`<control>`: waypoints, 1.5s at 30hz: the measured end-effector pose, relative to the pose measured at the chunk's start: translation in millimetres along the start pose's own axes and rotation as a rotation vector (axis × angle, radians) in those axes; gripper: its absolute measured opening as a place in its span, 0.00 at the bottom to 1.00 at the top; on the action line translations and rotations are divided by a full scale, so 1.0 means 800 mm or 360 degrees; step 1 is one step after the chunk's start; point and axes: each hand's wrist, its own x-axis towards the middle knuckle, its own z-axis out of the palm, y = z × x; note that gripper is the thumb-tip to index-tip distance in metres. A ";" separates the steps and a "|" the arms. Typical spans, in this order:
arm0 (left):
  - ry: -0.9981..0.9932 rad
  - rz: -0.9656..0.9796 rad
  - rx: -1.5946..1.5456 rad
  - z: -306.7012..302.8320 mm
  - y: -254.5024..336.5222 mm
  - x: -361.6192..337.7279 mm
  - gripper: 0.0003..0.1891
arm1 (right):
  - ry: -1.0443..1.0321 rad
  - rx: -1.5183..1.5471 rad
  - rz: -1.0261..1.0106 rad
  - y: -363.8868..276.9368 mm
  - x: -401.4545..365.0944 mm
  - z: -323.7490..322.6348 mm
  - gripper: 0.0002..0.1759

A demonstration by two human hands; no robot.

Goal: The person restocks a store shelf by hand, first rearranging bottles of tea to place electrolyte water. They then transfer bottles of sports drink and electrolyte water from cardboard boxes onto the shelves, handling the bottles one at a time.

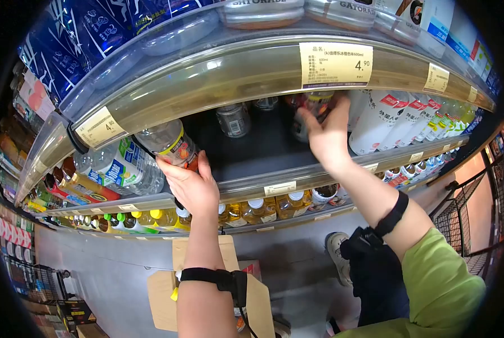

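My left hand (191,185) is closed around the lower part of a clear plastic bottle (176,142) with a yellow-edged, fruit-printed label, at the front left of the middle shelf. Deeper in on the right, my right hand (328,135) grips a second bottle (303,128), also with a yellow-edged label; the upper shelf's edge hides its top. Between the hands, farther back on the dark shelf board (249,158), stands a grey can or jar (234,119) with a barcode. Another similar top shows behind it, mostly hidden.
The curved upper shelf edge (207,79) with price tags overhangs my hands. White bottles (373,121) stand right, water bottles (119,169) left. Yellow drinks (257,209) line the shelf below. An open cardboard box (163,298) sits on the floor; a wire cart (454,217) is at right.
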 end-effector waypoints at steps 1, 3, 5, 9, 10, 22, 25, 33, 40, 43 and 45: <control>0.0000 -0.0009 0.0003 0.000 -0.001 0.000 0.48 | 0.0042 -0.0055 -0.0052 0.009 0.013 0.003 0.36; 0.0002 -0.0019 0.0007 0.001 0.000 0.000 0.48 | 0.0042 -0.0140 -0.0041 0.018 0.030 0.010 0.36; 0.0015 -0.0017 0.0037 0.001 0.000 0.000 0.48 | 0.0040 -0.0220 -0.0024 0.019 0.037 0.016 0.37; 0.0024 -0.0004 0.0042 0.004 -0.003 0.000 0.48 | 0.0033 -0.0216 0.0052 0.017 0.044 0.032 0.39; 0.0018 -0.0011 0.0036 0.004 -0.003 0.000 0.49 | 0.0021 -0.0160 0.0016 0.023 0.048 0.037 0.40; 0.0107 0.0068 0.0017 0.000 0.003 0.002 0.46 | 0.0107 -0.0241 -0.0222 0.019 0.043 0.061 0.28; 0.0119 0.0110 0.0046 0.002 0.000 0.001 0.46 | -0.0542 0.0049 -0.0111 -0.053 0.000 0.081 0.42; 0.0026 -0.0011 -0.0004 -0.002 0.004 0.002 0.47 | -0.0377 -0.0048 -0.0036 -0.056 -0.025 0.139 0.42; 0.0052 0.0045 0.0035 -0.002 0.000 0.001 0.47 | 0.0077 -0.0217 0.0025 -0.009 -0.024 0.001 0.37; 0.0077 0.0064 0.0033 -0.003 0.006 0.001 0.46 | 0.0148 -0.0379 0.0121 0.011 0.004 -0.008 0.37; -0.0005 -0.0046 0.0001 -0.005 0.007 0.002 0.47 | 0.0155 -0.0491 0.0204 0.012 0.011 -0.013 0.38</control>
